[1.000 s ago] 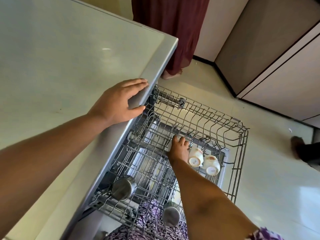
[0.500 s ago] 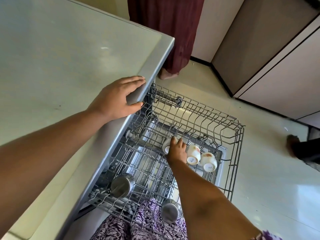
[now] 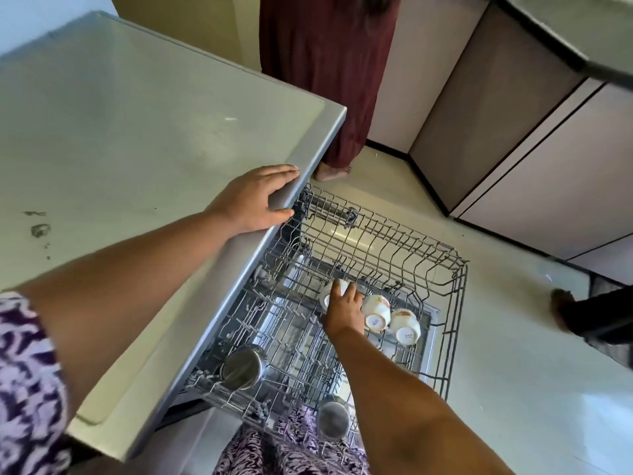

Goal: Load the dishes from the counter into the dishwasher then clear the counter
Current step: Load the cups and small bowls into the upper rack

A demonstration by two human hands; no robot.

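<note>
We look down on a grey wire dishwasher rack (image 3: pixel 459 269), pulled out from under the front edge of a pale bench (image 3: pixel 137 132). Our left grip (image 3: pixel 255 197) lies flat on that front edge near its far corner, fingers straight and holding nothing; we judge it a brace while the body leans over the rack. Our right grip (image 3: pixel 344 310) reaches down into the middle of the rack, fingers curled over a white cup (image 3: pixel 328 292) and grasping it among the upright wire prongs; the fingers partly hide how the cup is turned. Just beside that hand, toward the rack's outer edge, a second white cup (image 3: pixel 376 311) and a third white cup (image 3: pixel 406 325) lean in a row with their printed bases up; we judge they are tipped that way so water can drain, and that the held cup is being seated to join the row. Along the rack's near edge sit two steel tumblers, one (image 3: pixel 241 368) by the bench-side corner and one (image 3: pixel 332 419) further out, bases toward us. Past the bench's far corner we see a maroon garment (image 3: pixel 325 63) and a bare foot on the floor.
</note>
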